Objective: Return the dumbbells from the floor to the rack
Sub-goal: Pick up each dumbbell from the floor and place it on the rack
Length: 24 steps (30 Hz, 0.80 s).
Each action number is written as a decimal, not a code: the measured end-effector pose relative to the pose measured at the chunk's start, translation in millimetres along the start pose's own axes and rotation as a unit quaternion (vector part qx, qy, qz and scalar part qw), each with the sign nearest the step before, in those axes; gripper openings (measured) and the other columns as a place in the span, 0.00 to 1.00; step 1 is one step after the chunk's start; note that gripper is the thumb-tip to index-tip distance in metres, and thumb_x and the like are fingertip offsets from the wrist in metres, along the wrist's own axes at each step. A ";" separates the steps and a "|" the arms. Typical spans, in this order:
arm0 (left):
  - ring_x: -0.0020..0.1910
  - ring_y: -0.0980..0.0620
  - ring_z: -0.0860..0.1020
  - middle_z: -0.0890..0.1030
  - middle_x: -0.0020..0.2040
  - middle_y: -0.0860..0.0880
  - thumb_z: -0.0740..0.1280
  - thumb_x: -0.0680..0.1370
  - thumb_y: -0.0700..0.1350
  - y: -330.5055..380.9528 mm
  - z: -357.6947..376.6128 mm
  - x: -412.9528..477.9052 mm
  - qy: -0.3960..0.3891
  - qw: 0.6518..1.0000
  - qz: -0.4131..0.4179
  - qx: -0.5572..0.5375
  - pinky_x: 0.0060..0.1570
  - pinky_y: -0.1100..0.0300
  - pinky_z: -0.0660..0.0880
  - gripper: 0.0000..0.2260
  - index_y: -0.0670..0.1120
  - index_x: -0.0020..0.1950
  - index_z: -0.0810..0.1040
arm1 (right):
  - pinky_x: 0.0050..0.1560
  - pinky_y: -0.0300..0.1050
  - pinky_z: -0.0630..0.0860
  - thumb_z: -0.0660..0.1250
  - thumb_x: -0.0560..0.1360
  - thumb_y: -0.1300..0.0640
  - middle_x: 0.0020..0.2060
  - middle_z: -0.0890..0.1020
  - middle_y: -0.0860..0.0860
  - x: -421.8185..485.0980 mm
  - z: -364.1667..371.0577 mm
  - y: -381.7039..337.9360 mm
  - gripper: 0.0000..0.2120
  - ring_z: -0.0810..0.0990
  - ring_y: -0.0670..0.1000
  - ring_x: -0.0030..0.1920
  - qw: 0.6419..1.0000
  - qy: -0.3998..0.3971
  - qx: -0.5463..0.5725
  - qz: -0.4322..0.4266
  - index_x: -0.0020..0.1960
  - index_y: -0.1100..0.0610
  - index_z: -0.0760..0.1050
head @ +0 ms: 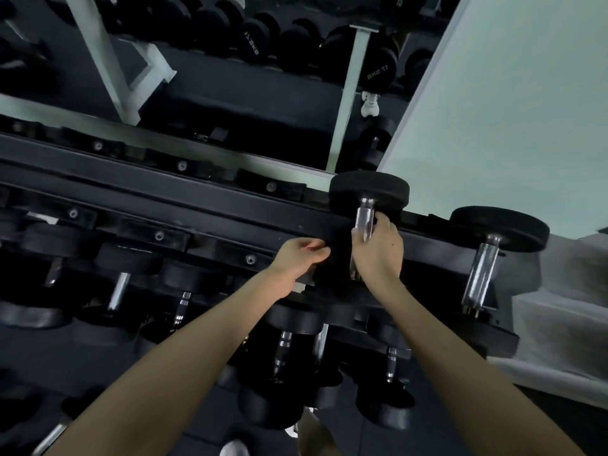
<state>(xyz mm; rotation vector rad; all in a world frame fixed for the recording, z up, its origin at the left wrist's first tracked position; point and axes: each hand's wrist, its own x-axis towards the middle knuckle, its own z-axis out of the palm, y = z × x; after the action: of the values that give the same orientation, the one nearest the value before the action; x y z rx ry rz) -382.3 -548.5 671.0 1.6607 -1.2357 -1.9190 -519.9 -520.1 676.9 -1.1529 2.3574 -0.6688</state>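
The right hand [378,255] is gripping the chrome handle of a dumbbell [369,189] lying on the top rack [197,205]. The left hand [301,261] is resting beside it, fingers curled around nothing.

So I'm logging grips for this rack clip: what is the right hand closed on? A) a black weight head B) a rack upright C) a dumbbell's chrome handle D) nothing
C: the right hand wraps the chrome handle of the dumbbell on the top shelf.

rack [164,189] top rail bare leftward, dumbbell [493,258] blocking right
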 end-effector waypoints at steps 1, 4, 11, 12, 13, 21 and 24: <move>0.56 0.53 0.76 0.78 0.57 0.48 0.68 0.76 0.41 -3.0 -9.0 -7.7 0.002 1.000 0.006 -0.008 0.55 0.61 0.74 0.18 0.40 0.66 0.74 | 0.61 0.50 0.71 0.64 0.76 0.54 0.58 0.78 0.57 -12.2 0.1 -6.5 0.22 0.76 0.58 0.60 0.999 0.017 -0.016 -0.034 0.67 0.61 0.69; 0.56 0.50 0.77 0.78 0.60 0.44 0.67 0.76 0.41 -20.3 -43.2 -35.6 0.028 0.999 0.020 -0.035 0.60 0.58 0.73 0.18 0.40 0.65 0.74 | 0.67 0.49 0.68 0.63 0.78 0.53 0.62 0.76 0.56 -55.3 6.9 -31.7 0.22 0.73 0.56 0.64 0.996 0.010 -0.003 -0.088 0.69 0.60 0.68; 0.53 0.50 0.79 0.80 0.53 0.46 0.68 0.76 0.42 -127.2 -150.3 -149.6 0.134 0.988 0.018 -0.072 0.60 0.56 0.74 0.16 0.41 0.62 0.76 | 0.57 0.42 0.72 0.66 0.76 0.54 0.55 0.79 0.54 -197.6 79.1 -75.3 0.19 0.78 0.52 0.56 0.981 -0.109 0.088 -0.133 0.64 0.60 0.73; 0.51 0.50 0.79 0.80 0.51 0.47 0.69 0.75 0.42 -151.5 -169.3 -170.0 0.151 0.985 0.016 -0.081 0.57 0.57 0.75 0.16 0.40 0.62 0.76 | 0.54 0.39 0.71 0.67 0.76 0.54 0.55 0.79 0.54 -223.2 93.3 -78.2 0.18 0.78 0.51 0.54 0.977 -0.137 0.089 -0.138 0.64 0.59 0.73; 0.49 0.51 0.79 0.80 0.49 0.47 0.69 0.75 0.41 -175.9 -188.6 -191.2 0.168 0.982 0.017 -0.088 0.53 0.59 0.75 0.15 0.39 0.61 0.76 | 0.52 0.37 0.69 0.67 0.75 0.54 0.54 0.79 0.53 -248.9 108.3 -79.9 0.18 0.78 0.50 0.51 0.972 -0.161 0.090 -0.146 0.63 0.59 0.74; 0.44 0.51 0.78 0.79 0.48 0.45 0.66 0.77 0.40 -387.2 -311.3 -341.9 0.292 0.940 -0.080 -0.155 0.46 0.62 0.74 0.13 0.39 0.61 0.76 | 0.56 0.45 0.73 0.69 0.74 0.54 0.48 0.81 0.53 -441.6 235.8 -61.1 0.16 0.79 0.53 0.51 0.926 -0.354 0.051 -0.119 0.60 0.58 0.75; 0.47 0.49 0.77 0.78 0.52 0.43 0.66 0.77 0.40 -455.6 -335.4 -363.8 0.322 0.922 -0.125 -0.174 0.46 0.62 0.74 0.13 0.39 0.61 0.75 | 0.56 0.45 0.73 0.70 0.73 0.55 0.47 0.81 0.55 -486.9 283.0 -48.3 0.16 0.79 0.54 0.51 0.904 -0.417 0.023 -0.095 0.59 0.60 0.76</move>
<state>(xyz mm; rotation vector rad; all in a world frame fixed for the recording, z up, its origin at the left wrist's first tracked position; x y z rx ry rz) 156.9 -158.6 572.7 2.0634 -0.4189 -1.3966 -57.0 -216.8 561.8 -1.3140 1.5099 -0.2020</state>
